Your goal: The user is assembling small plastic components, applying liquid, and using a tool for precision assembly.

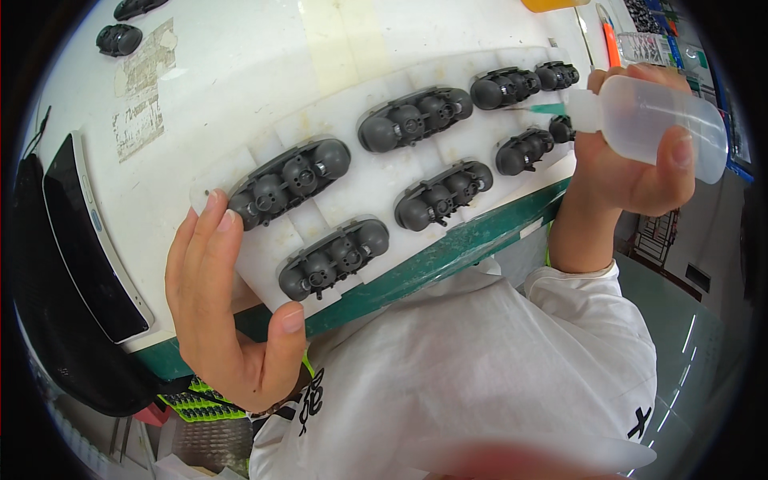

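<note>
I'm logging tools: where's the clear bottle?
Head view, upper right: the clear bottle is in the right hand, its green tip near black parts.

This looks like a workshop, most likely a small assembly bench: a white table with a green edge [448, 253] carries a long white fixture [364, 186] on which matching dark grey moulded parts [416, 120] stand in two rows. A squeeze bottle [664, 120] with a green needle tip [546, 109], further loose dark parts [120, 40] and a grey, shiny floor [680, 352] fit that reading.
</note>
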